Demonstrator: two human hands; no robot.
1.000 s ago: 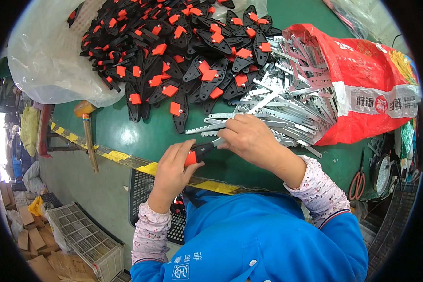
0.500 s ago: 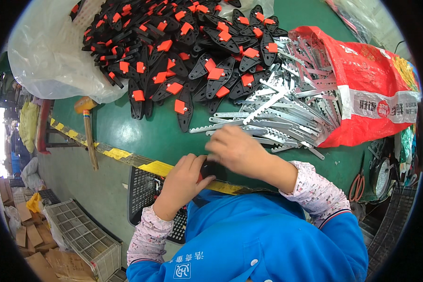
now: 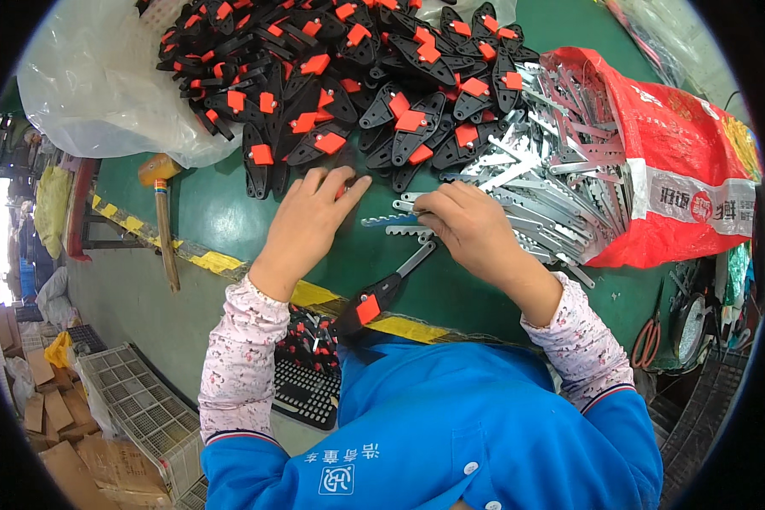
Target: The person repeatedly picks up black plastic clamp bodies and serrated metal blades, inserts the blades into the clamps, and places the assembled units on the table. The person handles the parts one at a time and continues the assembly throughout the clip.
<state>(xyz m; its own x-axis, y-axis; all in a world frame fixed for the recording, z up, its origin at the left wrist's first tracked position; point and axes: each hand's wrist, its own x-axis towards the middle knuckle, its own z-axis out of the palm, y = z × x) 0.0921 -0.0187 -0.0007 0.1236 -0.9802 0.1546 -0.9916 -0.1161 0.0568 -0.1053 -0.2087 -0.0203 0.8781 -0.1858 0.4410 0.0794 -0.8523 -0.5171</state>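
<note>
My left hand (image 3: 308, 219) reaches to the near edge of a heap of black plastic parts with red tabs (image 3: 412, 121). Its fingers are closed over one such part, mostly hidden, with a bit of red showing by the fingertips. To the right, my right hand (image 3: 472, 228) pinches the end of a notched metal strip (image 3: 410, 206) at the left side of the strip pile (image 3: 561, 200). Below and between both hands, a black part with a red tab (image 3: 368, 309) and a metal strip sticking out of it lies across the table's front edge, touched by neither hand.
A red woven sack (image 3: 667, 161) spills metal strips on the right. A clear plastic bag (image 3: 102, 93) lies at the left, near a mallet (image 3: 163, 221). Scissors (image 3: 648, 336) sit at far right. Below the taped edge (image 3: 319, 295) stands a black crate (image 3: 302, 395) with more parts.
My hands have parted from the front edge. The left went up to the black parts, the right closed on a metal strip. The part with a strip now lies at the edge, released.
</note>
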